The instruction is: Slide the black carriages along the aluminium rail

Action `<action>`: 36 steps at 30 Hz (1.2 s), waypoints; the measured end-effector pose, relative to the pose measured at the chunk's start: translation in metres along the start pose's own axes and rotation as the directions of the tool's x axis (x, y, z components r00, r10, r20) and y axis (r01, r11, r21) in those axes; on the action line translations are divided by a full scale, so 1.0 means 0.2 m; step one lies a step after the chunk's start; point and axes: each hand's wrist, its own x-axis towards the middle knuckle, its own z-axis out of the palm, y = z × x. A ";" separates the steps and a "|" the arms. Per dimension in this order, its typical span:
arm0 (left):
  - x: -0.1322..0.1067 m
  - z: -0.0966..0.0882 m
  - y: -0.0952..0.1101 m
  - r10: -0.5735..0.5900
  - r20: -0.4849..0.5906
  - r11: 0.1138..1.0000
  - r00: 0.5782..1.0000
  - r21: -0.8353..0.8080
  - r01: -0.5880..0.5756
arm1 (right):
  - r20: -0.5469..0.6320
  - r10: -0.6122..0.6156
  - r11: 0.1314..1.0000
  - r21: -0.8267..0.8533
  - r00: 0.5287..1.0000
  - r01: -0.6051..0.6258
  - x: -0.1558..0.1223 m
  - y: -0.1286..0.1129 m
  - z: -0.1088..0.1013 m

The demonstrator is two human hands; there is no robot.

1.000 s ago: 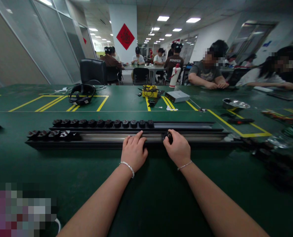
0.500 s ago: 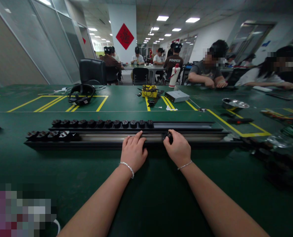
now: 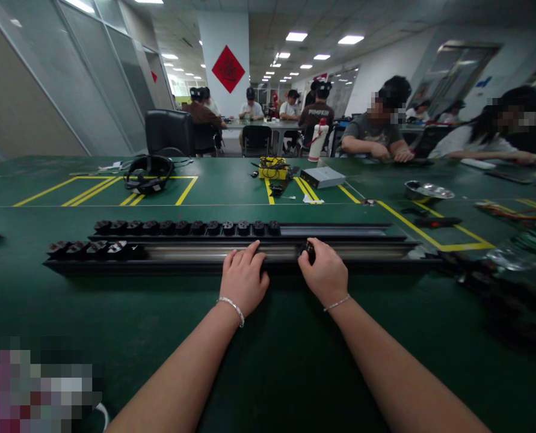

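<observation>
Two long black rails lie side by side on the green table. The near rail [image 3: 181,252] has a few black sockets [image 3: 91,248] at its left end. The far rail [image 3: 335,230] carries a row of several black sockets [image 3: 186,227]. My left hand [image 3: 243,278] rests on the near rail with its fingers stretched flat over the edge. My right hand [image 3: 325,273] is closed on a small black socket [image 3: 308,249] that sits in the near rail's channel, a little to the right of my left hand.
Black headphones [image 3: 148,173] lie at the back left, a yellow box with cables [image 3: 273,168] and a grey box [image 3: 323,176] at the back middle. A metal dish [image 3: 428,192] and dark parts [image 3: 511,288] are at the right. Several people sit at tables beyond.
</observation>
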 end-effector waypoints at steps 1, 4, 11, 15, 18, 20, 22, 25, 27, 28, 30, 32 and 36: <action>0.00 0.00 0.00 0.002 0.000 1.000 1.000 0.001 -0.002 | 0.001 0.002 1.000 0.001 1.000 -0.002 0.00 0.00 0.00; 0.00 0.00 0.00 0.005 0.001 1.000 1.000 -0.001 -0.005 | 0.002 0.010 1.000 0.006 1.000 -0.010 0.00 0.00 0.00; 0.00 0.00 0.00 -0.001 0.007 1.000 1.000 0.004 0.001 | 0.021 -0.008 1.000 0.014 1.000 0.007 0.00 0.02 0.01; 0.00 0.00 0.00 0.009 0.005 1.000 1.000 0.001 -0.009 | 0.011 -0.028 1.000 0.012 1.000 0.028 0.00 0.02 0.01; 0.00 -0.01 0.00 0.007 0.004 1.000 1.000 -0.007 -0.007 | 0.001 -0.035 0.999 0.013 0.999 0.035 0.00 0.02 0.00; 0.00 -0.01 0.00 0.005 0.002 1.000 1.000 -0.010 -0.005 | -0.006 -0.036 0.999 0.011 0.999 0.036 0.00 0.02 0.00; 0.00 -0.01 0.00 0.005 0.000 1.000 1.000 -0.011 -0.005 | -0.004 -0.038 0.999 0.010 0.999 0.038 0.00 0.02 0.00; 0.00 -0.01 0.01 0.000 -0.002 1.000 1.000 -0.011 0.000 | 0.000 -0.025 1.000 0.008 1.000 0.025 0.00 0.02 0.00; 0.00 -0.01 0.01 -0.002 -0.004 1.000 1.000 -0.011 0.002 | 0.002 -0.012 1.000 0.004 1.000 0.012 0.00 0.02 0.00; 0.00 -0.01 0.01 -0.002 -0.005 1.000 1.000 -0.010 0.002 | 0.004 -0.007 1.000 0.001 1.000 0.007 0.01 0.02 0.00; 0.00 -0.01 0.01 0.002 -0.006 1.000 1.000 -0.009 -0.002 | 0.006 -0.003 1.000 -0.006 1.000 0.003 0.01 0.02 -0.01; 0.00 -0.01 0.00 0.006 -0.007 1.000 1.000 -0.009 -0.006 | 0.001 0.001 1.000 -0.009 1.000 -0.001 0.01 0.01 -0.01; 0.00 0.00 0.00 0.007 -0.013 1.000 1.000 -0.005 -0.007 | -0.014 0.006 1.000 -0.004 1.000 -0.006 0.01 0.02 -0.01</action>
